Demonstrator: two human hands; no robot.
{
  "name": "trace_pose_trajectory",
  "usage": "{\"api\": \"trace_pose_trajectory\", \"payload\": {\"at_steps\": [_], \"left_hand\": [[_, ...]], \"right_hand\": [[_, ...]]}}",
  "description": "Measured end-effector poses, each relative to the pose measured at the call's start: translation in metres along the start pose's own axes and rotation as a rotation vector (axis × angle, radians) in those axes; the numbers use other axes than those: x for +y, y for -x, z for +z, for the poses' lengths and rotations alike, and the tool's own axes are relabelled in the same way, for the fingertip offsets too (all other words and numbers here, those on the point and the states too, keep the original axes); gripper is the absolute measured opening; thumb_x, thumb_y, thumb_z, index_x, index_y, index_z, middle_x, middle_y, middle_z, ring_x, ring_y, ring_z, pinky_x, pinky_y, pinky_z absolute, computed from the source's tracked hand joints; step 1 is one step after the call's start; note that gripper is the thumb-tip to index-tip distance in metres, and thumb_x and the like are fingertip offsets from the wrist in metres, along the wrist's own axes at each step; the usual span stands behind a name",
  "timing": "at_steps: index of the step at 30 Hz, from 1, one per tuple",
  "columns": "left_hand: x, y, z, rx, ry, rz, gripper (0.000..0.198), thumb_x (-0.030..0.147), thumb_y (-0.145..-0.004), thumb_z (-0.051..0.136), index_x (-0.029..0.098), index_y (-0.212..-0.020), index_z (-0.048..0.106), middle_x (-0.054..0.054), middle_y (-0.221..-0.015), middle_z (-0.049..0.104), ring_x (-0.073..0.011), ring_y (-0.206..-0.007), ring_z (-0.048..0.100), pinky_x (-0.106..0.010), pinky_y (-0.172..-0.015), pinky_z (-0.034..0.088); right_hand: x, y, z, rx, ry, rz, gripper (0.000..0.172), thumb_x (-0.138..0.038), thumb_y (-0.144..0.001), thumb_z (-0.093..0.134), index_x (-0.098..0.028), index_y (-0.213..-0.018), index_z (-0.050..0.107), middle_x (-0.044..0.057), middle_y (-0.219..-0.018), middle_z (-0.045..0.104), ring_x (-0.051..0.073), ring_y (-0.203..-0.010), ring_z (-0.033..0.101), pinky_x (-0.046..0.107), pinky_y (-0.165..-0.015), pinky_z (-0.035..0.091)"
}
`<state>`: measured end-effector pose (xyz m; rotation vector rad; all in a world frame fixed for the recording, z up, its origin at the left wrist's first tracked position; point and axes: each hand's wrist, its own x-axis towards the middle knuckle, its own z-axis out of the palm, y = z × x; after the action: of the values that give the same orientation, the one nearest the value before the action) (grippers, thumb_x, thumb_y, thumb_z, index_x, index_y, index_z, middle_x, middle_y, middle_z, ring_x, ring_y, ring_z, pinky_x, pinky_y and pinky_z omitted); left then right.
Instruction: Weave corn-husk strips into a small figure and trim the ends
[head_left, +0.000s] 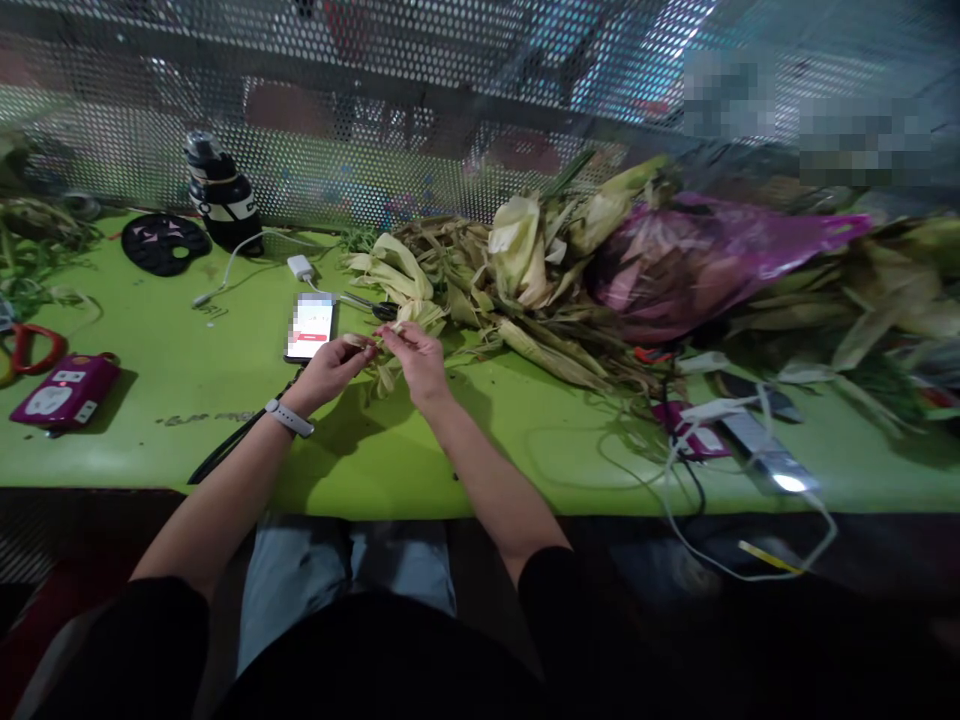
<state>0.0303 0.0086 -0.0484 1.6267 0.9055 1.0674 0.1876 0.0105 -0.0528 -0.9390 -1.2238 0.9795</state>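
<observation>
My left hand (331,372), with a pale band on its wrist, is closed in a pinch over the green table. Close beside it, my right hand (420,366) pinches too, its fingertips almost meeting the left ones. Between them is a pale strip of corn husk (385,378), whose lower end hangs under the fingers; its finer shape is too small to make out. A phone (310,328) with a lit screen lies just beyond my left hand. Behind my right hand spreads a heap of dry corn husks (521,250), and dark-handled scissors (384,310) lie at its near edge.
A black bottle (225,205) and a black palette-shaped piece (165,244) stand by the perforated metal screen (337,150). Leftward are a purple outlet box (66,392) and red-handled scissors (37,347). Rightward are a pink plastic bag (675,265), another phone (765,450) and looping white cable (670,510).
</observation>
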Motion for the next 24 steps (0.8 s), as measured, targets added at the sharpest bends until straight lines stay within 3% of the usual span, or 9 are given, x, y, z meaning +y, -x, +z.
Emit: {"api": "trace_pose_trajectory", "payload": {"at_steps": [4,8,10,13,18,24], "left_hand": [[0.0,0.002,-0.003,-0.075,-0.075,-0.027,0.025,0.038,-0.088,0.06,0.014,-0.095,0.066,-0.007,-0.091,0.068,-0.0157,-0.083,0.061,-0.033,-0.08,0.05],[-0.002,0.004,-0.002,-0.13,-0.177,-0.048,0.018,0.03,-0.086,0.061,0.013,-0.087,0.065,-0.006,-0.079,0.066,-0.0136,-0.07,0.058,-0.03,-0.068,0.049],[-0.005,0.003,0.0,-0.106,-0.204,-0.013,0.013,0.026,-0.084,0.063,0.013,-0.083,0.064,-0.004,-0.075,0.065,-0.0121,-0.066,0.056,-0.027,-0.064,0.047],[-0.007,0.003,0.001,-0.083,-0.205,-0.019,0.015,0.026,-0.082,0.065,0.013,-0.077,0.063,-0.001,-0.065,0.061,-0.0097,-0.057,0.051,-0.024,-0.056,0.042],[0.001,0.004,-0.001,-0.201,-0.069,-0.084,0.025,0.037,-0.081,0.069,0.013,-0.079,0.065,-0.002,-0.063,0.064,-0.0107,-0.056,0.057,-0.024,-0.056,0.048],[0.003,0.005,-0.002,-0.296,-0.01,-0.136,0.028,0.04,-0.077,0.075,0.013,-0.078,0.067,-0.004,-0.066,0.067,-0.0114,-0.057,0.06,-0.027,-0.058,0.052]], "right_hand": [[-0.009,0.0,-0.007,-0.078,0.191,-0.075,0.031,-0.047,-0.082,0.066,-0.021,-0.096,0.073,0.007,-0.108,0.066,0.02,-0.103,0.063,0.038,-0.096,0.05],[-0.013,-0.002,-0.01,-0.214,0.515,-0.343,0.041,-0.041,-0.077,0.075,-0.028,-0.116,0.069,0.006,-0.13,0.061,0.025,-0.126,0.051,0.048,-0.111,0.038],[-0.009,-0.002,-0.009,-0.261,0.593,-0.453,0.028,-0.037,-0.08,0.074,-0.03,-0.107,0.074,0.005,-0.128,0.064,0.025,-0.127,0.051,0.05,-0.112,0.035],[-0.003,-0.002,-0.006,-0.268,0.604,-0.546,0.013,-0.031,-0.087,0.067,-0.03,-0.095,0.077,0.003,-0.116,0.07,0.022,-0.12,0.057,0.05,-0.111,0.036],[-0.004,0.001,-0.003,-0.22,0.527,-0.547,0.014,-0.027,-0.09,0.062,-0.026,-0.088,0.075,0.003,-0.095,0.075,0.02,-0.105,0.064,0.047,-0.108,0.039],[-0.011,0.005,-0.002,-0.243,0.47,-0.552,0.014,-0.028,-0.09,0.062,-0.024,-0.084,0.073,0.004,-0.091,0.074,0.019,-0.096,0.066,0.044,-0.106,0.041]]}}
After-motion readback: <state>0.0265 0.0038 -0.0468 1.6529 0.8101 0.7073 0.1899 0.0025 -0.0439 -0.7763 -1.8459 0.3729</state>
